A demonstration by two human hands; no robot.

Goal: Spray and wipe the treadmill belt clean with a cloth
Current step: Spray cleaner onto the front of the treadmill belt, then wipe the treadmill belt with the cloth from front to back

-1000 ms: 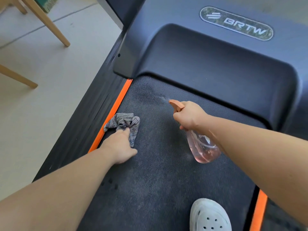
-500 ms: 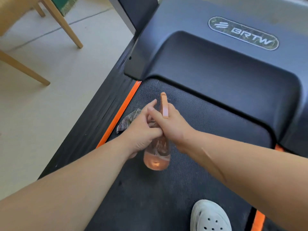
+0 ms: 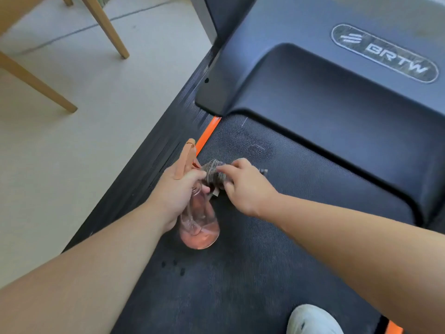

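Head view: I've swapped hands. My left hand [image 3: 178, 191] now grips the spray bottle [image 3: 199, 225] by its neck; my right hand [image 3: 245, 186] pinches the grey cloth [image 3: 213, 173] on the treadmill belt [image 3: 265, 261]. Spraying seems finished; wiping comes next.

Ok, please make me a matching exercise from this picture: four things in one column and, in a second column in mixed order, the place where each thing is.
Things
1. spray bottle
2. cloth
3. white shoe
4. chair legs

Places
A. on the pale floor
B. held in the left hand
C. on the belt, at the picture's bottom edge
D. gripped by the right hand

Pairs: 1-B, 2-D, 3-C, 4-A.
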